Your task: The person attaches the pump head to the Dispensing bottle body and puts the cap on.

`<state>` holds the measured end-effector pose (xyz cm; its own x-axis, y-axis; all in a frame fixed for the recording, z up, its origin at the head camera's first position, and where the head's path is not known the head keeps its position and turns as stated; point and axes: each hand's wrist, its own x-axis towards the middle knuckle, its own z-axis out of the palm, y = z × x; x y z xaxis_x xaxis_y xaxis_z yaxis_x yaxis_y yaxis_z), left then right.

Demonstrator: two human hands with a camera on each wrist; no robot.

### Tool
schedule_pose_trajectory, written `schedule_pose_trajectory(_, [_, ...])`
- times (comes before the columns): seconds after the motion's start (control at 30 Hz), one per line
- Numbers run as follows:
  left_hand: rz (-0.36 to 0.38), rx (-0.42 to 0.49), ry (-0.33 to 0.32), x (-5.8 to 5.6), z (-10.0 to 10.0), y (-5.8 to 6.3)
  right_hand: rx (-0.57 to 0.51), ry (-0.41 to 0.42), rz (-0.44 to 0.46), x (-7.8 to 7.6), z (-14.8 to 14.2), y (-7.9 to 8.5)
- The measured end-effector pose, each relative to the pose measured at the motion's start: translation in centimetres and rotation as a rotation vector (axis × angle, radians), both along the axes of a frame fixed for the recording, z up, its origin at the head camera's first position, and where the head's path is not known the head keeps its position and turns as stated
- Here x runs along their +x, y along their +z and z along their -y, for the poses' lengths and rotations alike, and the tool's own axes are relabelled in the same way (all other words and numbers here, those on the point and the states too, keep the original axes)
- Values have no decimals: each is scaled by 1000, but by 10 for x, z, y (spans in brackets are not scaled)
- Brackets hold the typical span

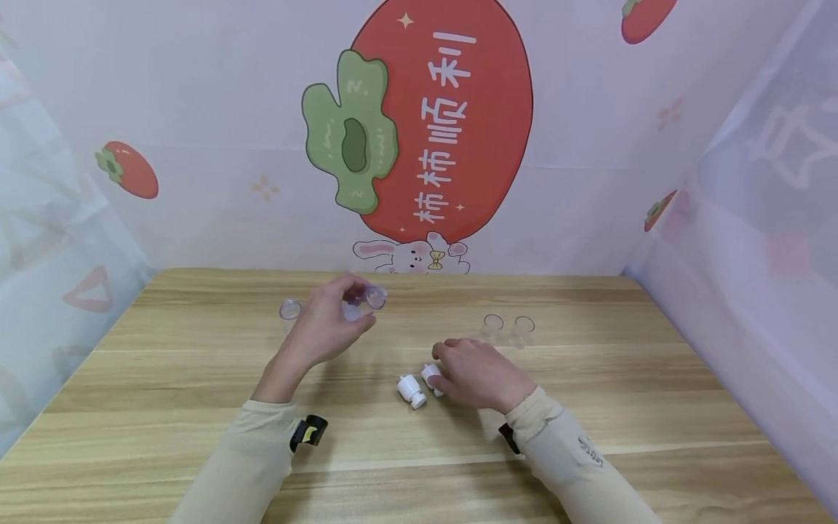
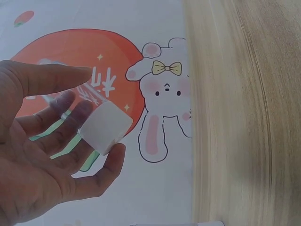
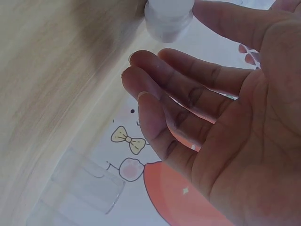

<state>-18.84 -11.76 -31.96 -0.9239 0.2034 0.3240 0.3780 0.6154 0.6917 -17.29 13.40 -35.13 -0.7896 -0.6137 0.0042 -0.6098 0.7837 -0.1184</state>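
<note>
My left hand [image 1: 327,320] is raised over the back of the table, its fingers round a clear plastic container [image 1: 376,297]. A whitish, squarish end [image 2: 107,127] of that container shows between the fingers in the left wrist view; its other end is partly hidden. Low over the table, my right hand [image 1: 481,375] has its fingers loosely bent, with nothing in the palm. Its thumb tip is at a white pump head [image 1: 431,377], partly covering it in the head view. Another white pump head [image 1: 411,391] lies just left of that one.
Two clear open-topped containers [image 1: 524,324] stand at the back right of the wooden table [image 1: 576,451]. A clear round piece [image 1: 290,309] sits left of my left hand. Printed cloth [image 1: 216,211] walls the back and both sides.
</note>
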Motion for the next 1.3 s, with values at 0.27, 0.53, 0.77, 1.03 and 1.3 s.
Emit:
schedule_pose_trajectory(0.27, [11,-1,-17,0,0,0,0,2,-4,-1,0,-1])
schedule_pose_trajectory(0.53, [6,-13,-24,-1,0,0,6,4,5,-2,0,-2])
schedule_pose_trajectory(0.77, [5,-25,-26,1,-1,1,8,10,6,-2,0,-2])
schedule_pose_trajectory(1.03, [1,-44,-25,2,-2,0,12,19,9,-1,0,-2])
schedule_pose_trajectory(1.3, [26,-40,-51,2,-4,0,8,18,7,-2,-1,-1])
